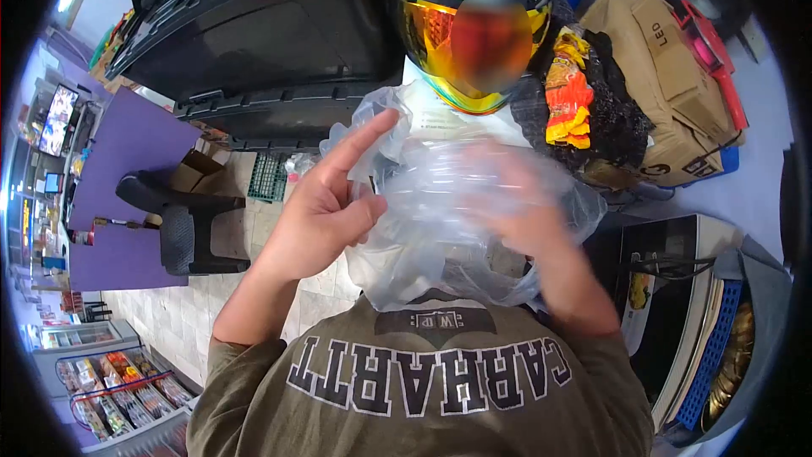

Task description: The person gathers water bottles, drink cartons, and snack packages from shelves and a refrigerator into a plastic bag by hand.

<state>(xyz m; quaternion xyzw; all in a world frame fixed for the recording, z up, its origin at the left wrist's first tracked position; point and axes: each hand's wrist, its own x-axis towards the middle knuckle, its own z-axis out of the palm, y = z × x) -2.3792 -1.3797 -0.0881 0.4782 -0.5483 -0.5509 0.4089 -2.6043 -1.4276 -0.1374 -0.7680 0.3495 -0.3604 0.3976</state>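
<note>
A clear, crinkled plastic bag (pixel 414 262) spreads in front of my chest, over a white surface with a printed sheet (pixel 440 118). My left hand (pixel 334 199) is at the bag's left side, its index finger stretched out and its thumb apart from it; the other fingers are curled. On the right, my right hand (pixel 520 203) is over the bag and smeared by motion, so its fingers cannot be made out. Part of the bag between the hands is blurred too.
Beyond the bag stands a helmet (pixel 465 25) with an orange visor. Right of it lie a red and yellow packet (pixel 568 93) and cardboard boxes (pixel 668 59). A large black case (pixel 279 34) is at the upper left, a dark chair (pixel 190 233) at the left.
</note>
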